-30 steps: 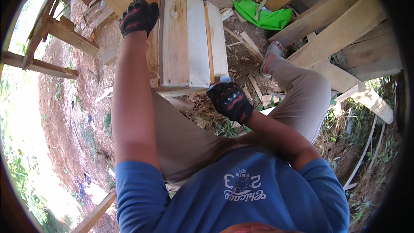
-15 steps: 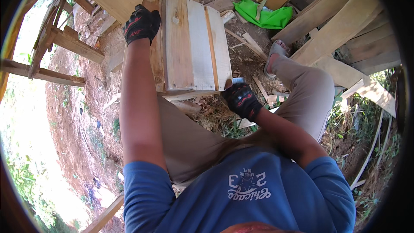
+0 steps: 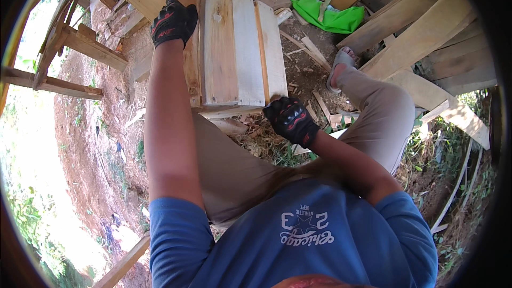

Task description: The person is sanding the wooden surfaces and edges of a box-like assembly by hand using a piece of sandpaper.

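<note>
See planked wooden panel (image 3: 246, 48) between black-gloved left hand (image 3: 174, 22) and right hand (image 3: 290, 121) | left: curled at brown plank (image 3: 192, 69) along panel's left side, hold unclear | right: curled just beside near right corner, cannot tell how tightly or around what

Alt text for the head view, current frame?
A person's left hand, black-gloved, curls by a brown board left of pale wooden slats; the right hand, gloved alike, is at the slats' near right corner. Beyond, a bright green bag lies beside wooden planks.
</note>
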Tool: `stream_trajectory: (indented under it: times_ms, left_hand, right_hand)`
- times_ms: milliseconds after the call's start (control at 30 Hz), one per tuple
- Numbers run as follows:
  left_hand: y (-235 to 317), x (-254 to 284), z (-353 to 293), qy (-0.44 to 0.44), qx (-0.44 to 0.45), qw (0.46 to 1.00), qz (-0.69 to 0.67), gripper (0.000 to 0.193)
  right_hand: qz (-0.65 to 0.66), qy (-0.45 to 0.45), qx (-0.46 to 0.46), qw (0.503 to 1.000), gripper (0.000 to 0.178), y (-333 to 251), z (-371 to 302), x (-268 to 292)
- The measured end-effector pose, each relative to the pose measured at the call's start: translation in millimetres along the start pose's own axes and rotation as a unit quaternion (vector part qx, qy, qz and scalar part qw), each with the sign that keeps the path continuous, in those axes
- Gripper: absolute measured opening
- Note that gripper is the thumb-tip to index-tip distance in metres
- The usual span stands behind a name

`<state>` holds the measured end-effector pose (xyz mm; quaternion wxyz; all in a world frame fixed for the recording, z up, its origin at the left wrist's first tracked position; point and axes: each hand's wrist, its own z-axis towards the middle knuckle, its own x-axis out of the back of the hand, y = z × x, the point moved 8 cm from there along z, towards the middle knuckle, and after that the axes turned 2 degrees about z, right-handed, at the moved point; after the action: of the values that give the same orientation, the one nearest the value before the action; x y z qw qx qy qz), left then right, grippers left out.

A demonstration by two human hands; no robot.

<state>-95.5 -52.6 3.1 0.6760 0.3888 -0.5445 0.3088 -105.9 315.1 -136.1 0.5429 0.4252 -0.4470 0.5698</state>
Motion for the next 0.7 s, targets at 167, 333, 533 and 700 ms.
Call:
stream_trajectory:
  times_ms: [167, 333, 533, 700]
  left_hand:
    - [6.4, 4.8, -9.2, -0.028, 0.012, 1.0, 0.002, 0.067]
    - [-0.7, 0.5, -9.5, -0.002, 0.018, 1.0, -0.002, 0.063]
    - [-0.6, 5.4, -9.3, -0.012, 0.006, 1.0, 0.003, 0.065]
    - [-8.0, 6.1, -1.8, -0.005, 0.008, 1.0, -0.001, 0.072]
  right_hand:
    - [0.017, -0.058, -0.039, 0.997, 0.025, 32.5, -39.7, -35.0]
    - [-0.002, 0.02, -0.002, 1.0, 0.025, 13.7, -21.3, -12.7]
    - [0.002, -0.173, -0.113, 0.978, 0.023, 67.2, -65.4, -68.1]
    - [0.005, -0.279, -0.228, 0.933, 0.024, 131.4, -104.2, -99.9]
